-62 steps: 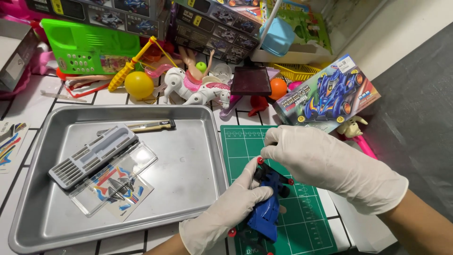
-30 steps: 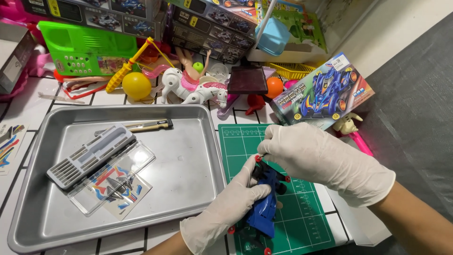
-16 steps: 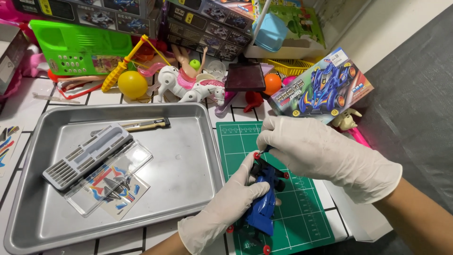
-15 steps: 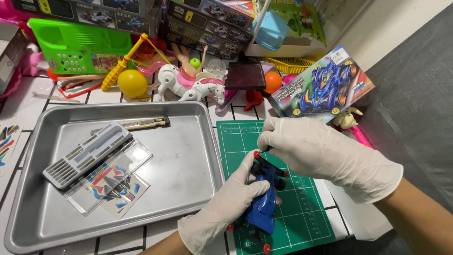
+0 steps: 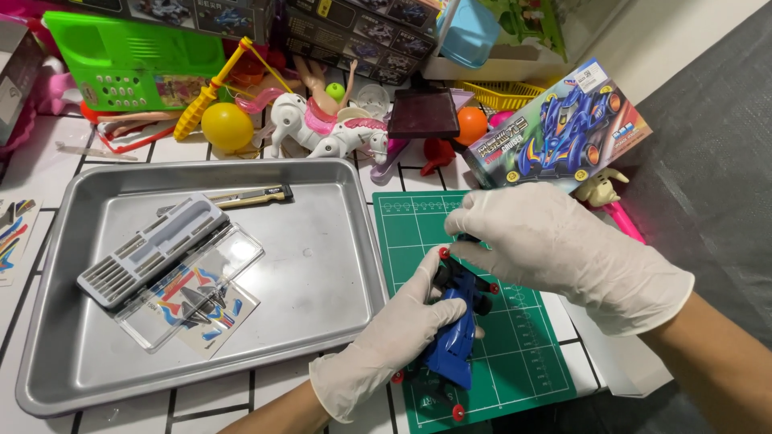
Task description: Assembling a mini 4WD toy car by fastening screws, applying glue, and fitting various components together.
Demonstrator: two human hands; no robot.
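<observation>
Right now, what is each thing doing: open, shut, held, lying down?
Blue toy car: held above the green cutting mat by both gloved hands.
Left hand: gripping the car.
Right hand: fingers on the car's front.
Grey tool case: shut, lying in the metal tray.
Toy horse: lying down.

- A home hobby table: white tiled top [image 5: 48, 161], green gridded cutting mat [image 5: 531, 354], dented steel tray [image 5: 322, 273].
- Plastic toys and boxed model-car kits [image 5: 555, 133] crowd the back.
</observation>
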